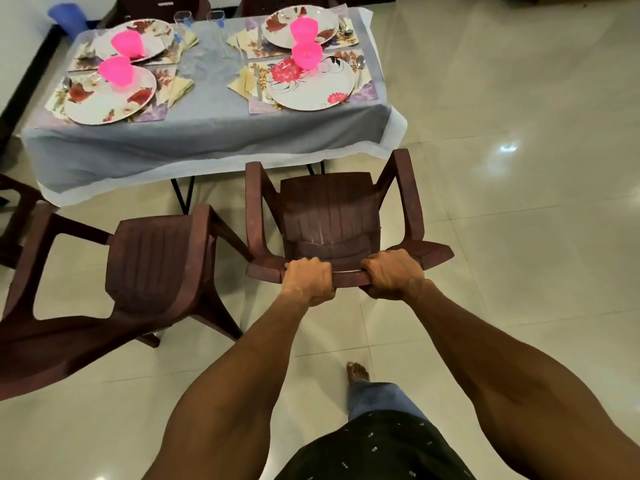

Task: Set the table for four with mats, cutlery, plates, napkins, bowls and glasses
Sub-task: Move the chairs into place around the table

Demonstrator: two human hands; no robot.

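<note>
My left hand (309,279) and my right hand (393,273) both grip the top of the backrest of a brown plastic chair (329,216) that faces the table's near side. The table (207,133) has a grey cloth. On it lie floral mats with several flowered plates, such as the near right plate (311,86) and the near left plate (107,102). A pink bowl stands on each plate, one (306,54) at the near right, another (116,71) at the near left. Folded yellow napkins (180,88) and cutlery (360,64) lie beside the plates. Clear glasses (183,20) stand at the far middle.
A second brown chair (152,258) stands to the left, turned at an angle. Part of another chair (14,209) shows at the left edge, and two more at the table's far side. A blue container (65,17) sits at the far left. Shiny tiled floor (519,168) spreads to the right.
</note>
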